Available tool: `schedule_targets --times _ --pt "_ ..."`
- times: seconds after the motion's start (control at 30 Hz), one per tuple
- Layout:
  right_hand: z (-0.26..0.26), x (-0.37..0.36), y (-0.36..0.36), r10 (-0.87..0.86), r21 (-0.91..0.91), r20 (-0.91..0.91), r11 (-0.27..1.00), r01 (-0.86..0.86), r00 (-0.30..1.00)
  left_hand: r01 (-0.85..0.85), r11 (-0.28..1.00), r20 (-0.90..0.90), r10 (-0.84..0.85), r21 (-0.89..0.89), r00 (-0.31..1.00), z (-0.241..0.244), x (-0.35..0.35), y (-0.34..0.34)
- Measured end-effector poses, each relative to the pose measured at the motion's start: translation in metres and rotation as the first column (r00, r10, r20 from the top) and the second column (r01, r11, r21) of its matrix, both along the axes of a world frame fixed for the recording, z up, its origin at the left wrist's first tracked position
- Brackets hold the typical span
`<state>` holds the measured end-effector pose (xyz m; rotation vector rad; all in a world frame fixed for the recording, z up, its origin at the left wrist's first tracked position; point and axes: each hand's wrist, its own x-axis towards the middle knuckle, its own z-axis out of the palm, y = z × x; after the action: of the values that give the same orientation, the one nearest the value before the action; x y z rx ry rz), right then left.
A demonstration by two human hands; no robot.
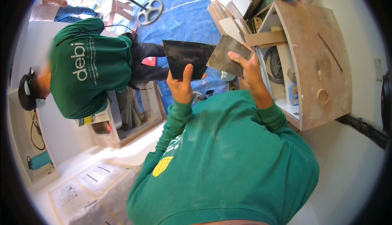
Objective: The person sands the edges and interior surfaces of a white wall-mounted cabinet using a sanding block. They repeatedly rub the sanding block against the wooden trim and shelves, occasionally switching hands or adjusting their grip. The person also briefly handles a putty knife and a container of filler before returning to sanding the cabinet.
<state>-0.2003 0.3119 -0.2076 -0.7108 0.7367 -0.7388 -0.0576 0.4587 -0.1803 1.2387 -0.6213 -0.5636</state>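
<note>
My left hand point(181, 85) grips a black flat sheet or plate point(188, 56) by its near edge, thumb on top. Its surface has pale smudges. In my right hand point(252, 68) is a smaller, squarish grey-brown flat piece point(229, 51), dusty-looking, with my thumb pressed on its face. The left corner of this piece meets or overlaps the right edge of the black one; whether they touch cannot be told. Both pieces are held up in front of my chest, above the floor. Their material is unclear, and most of my fingers are hidden behind them.
A co-worker in a green shirt point(92, 71) stands at the left, near an open cabinet point(119, 140). Blue sheeting point(180, 13) covers the floor, with a pedestal fan point(150, 12) on it. Boards point(231, 25) lean beside a wooden cabinet point(324, 62) holding a coiled hose point(274, 65).
</note>
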Motion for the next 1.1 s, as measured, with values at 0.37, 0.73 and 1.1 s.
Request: schedule_targets --times 0.37,0.73,1.1 --pt "-0.009 -0.003 -0.008 0.093 0.048 0.054 0.994 -0.096 0.994 0.035 0.997 -0.032 -0.032 0.067 0.999 0.002 -0.004 0.009" --pt "-0.005 -0.012 -0.007 -0.046 -0.006 0.053 0.999 0.047 0.998 -0.091 0.996 -0.007 0.091 0.021 0.996 -0.003 -0.008 0.006" --pt "-0.007 0.001 0.006 0.074 -0.019 -0.017 0.997 -0.074 0.997 -0.006 0.988 -0.006 0.007 0.155 1.000 0.011 -0.018 0.015"
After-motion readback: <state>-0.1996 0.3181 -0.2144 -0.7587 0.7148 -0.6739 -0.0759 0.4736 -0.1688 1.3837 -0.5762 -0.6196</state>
